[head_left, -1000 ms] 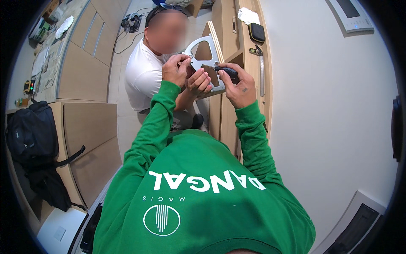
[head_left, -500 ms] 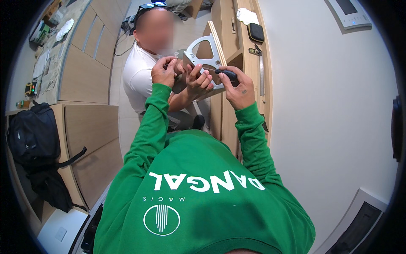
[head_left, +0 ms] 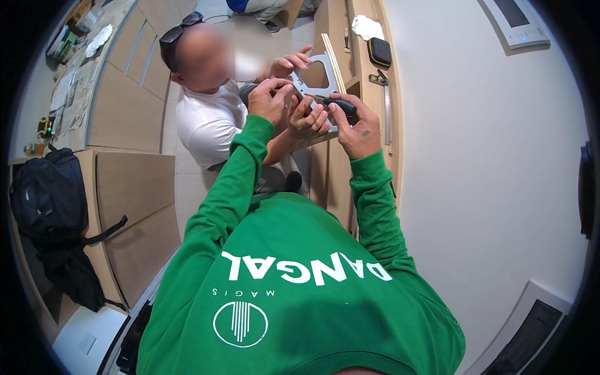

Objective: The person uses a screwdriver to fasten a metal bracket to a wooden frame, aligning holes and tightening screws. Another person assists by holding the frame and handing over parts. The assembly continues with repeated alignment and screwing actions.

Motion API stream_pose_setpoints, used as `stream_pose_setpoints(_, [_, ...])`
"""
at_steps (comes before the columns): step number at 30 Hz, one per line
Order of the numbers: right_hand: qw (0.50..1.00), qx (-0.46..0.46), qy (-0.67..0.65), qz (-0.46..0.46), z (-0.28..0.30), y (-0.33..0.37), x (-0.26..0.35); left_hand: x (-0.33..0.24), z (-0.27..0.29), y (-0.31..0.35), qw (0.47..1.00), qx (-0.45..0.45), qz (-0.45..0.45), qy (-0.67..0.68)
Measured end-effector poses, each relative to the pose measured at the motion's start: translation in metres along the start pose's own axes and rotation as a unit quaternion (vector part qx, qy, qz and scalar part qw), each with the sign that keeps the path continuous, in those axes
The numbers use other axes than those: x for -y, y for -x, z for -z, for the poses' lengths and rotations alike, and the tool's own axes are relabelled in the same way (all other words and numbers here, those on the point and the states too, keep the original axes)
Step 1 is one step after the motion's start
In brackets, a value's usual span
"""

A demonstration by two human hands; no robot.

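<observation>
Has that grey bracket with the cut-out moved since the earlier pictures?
Yes: the grey bracket has shifted to the right, closer to the black case lying on the wooden ledge.

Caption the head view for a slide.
The right hand holds a black-handled screwdriver at a grey bracket, with the left hand and a co-worker's hands close by.

We see a green long-sleeved sweatshirt (head_left: 300,225), lower centre; upside-down white lettering (head_left: 317,274), round barred emblem (head_left: 240,322) below; small dark mark (head_left: 365,133) on right hand (head_left: 359,134).
</observation>
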State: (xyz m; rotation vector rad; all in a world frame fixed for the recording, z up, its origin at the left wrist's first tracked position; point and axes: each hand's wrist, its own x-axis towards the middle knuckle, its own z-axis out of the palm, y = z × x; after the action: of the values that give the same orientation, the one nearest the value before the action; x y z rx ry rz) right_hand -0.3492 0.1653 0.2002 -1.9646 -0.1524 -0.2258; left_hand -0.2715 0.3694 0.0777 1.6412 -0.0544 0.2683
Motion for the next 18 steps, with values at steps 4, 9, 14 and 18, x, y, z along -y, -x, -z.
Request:
stream_pose_setpoints(4, [1.0, -0.01, 0.003, -0.007, 0.004, 0.004, -0.004, -0.005, -0.011, -0.005, 0.999, 0.013, -0.004, -0.04])
stream_pose_setpoints(9, [1.0, -0.023, 0.006, -0.015, 0.009, 0.013, -0.011, -0.007, -0.018, -0.002, 0.994, 0.013, -0.041, -0.097])
stream_pose_setpoints(14, [0.999, -0.035, 0.019, -0.022, 0.013, 0.019, -0.011, -0.004, -0.029, -0.002, 0.989, -0.001, -0.09, -0.114])
stream_pose_setpoints(18, [0.999, -0.037, 0.007, -0.029, 0.017, 0.022, -0.012, -0.003, -0.036, -0.004, 0.981, -0.022, -0.103, -0.164])
